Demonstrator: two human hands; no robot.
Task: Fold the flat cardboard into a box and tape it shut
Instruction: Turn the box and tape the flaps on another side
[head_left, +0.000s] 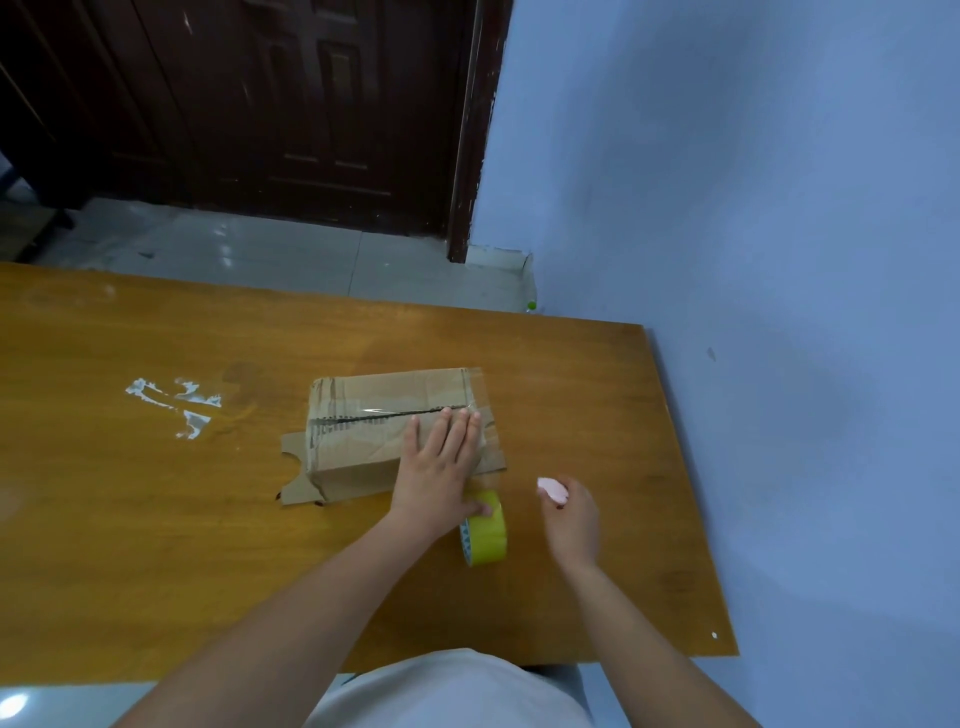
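Note:
A brown cardboard box (363, 415) lies on the wooden table (156, 519), its top flaps folded together along a dark seam with clear tape over it. Flaps stick out flat at its near-left and right ends. My left hand (436, 467) presses flat on the box's right part, fingers straight and reaching the seam. A yellow roll of tape (485, 535) stands on edge just below that hand, touching its thumb side. My right hand (569, 514) hovers to the right of the roll and grips a small pink object (551, 488).
White tape scraps (176, 402) are stuck to the table left of the box. The table's right edge meets a blue wall (779, 260). Beyond the far edge are a tiled floor and a dark wooden door (260, 104).

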